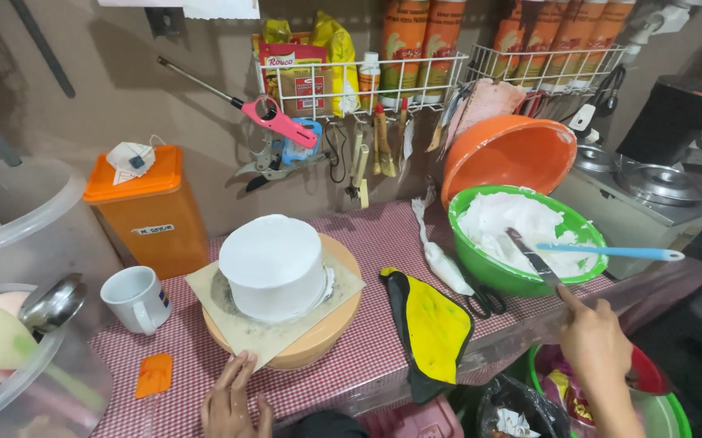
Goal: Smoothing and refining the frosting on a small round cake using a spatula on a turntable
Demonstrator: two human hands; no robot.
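- While my right hand (592,345) keeps its grip clamped on the spatula (534,258), the blade runs up and to the left, long axis slanting from my fingers at the near rim into the green bowl (481,268).
- That bowl holds white cream, and a blue-handled scraper (610,252) lies across it, handle pointing right.
- An orange bowl (513,154) leans behind it; I can't see anything inside.
- My left hand (233,401) lies flat on the worktop (375,243), fingers loose and holding nothing, fingertips touching the paper under the white cake (272,266).
- A white mug (136,298) stands left of the cake, handle toward me; its contents are hidden.
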